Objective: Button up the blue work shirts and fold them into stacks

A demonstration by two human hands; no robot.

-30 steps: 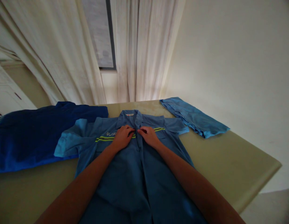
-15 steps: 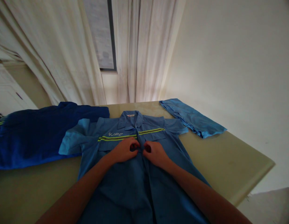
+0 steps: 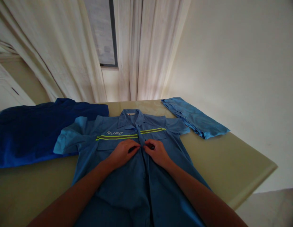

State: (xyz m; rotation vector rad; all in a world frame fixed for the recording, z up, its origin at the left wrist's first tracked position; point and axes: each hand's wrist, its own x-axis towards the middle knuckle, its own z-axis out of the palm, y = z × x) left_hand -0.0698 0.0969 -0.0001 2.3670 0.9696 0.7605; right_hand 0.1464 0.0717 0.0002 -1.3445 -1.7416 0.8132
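Note:
A blue short-sleeved work shirt [image 3: 118,186] lies face up in front of me, collar pointing away, with yellow-green stripes and the letters NJPC across its chest. My left hand [image 3: 124,153] pinches the front placket just below the stripes. Close beside it, my right hand [image 3: 158,152] pinches the other edge of the same opening, fingertips nearly touching the left ones. Below my hands the front hangs apart along a dark gap, and a button shows on the placket. Whatever small part sits between the fingertips is hidden.
A dark blue garment [image 3: 37,132] lies spread at the left of the table [image 3: 222,164]. A folded light blue garment [image 3: 196,118] rests at the back right, near the wall [image 3: 243,78]. Curtains [image 3: 151,50] hang behind; the table's corner juts out at the right.
My hands stay at the placket, with the fingertips shifted slightly upward and the left fingers straighter. The whole view has shifted a little, so the shirt appears slightly higher and further left.

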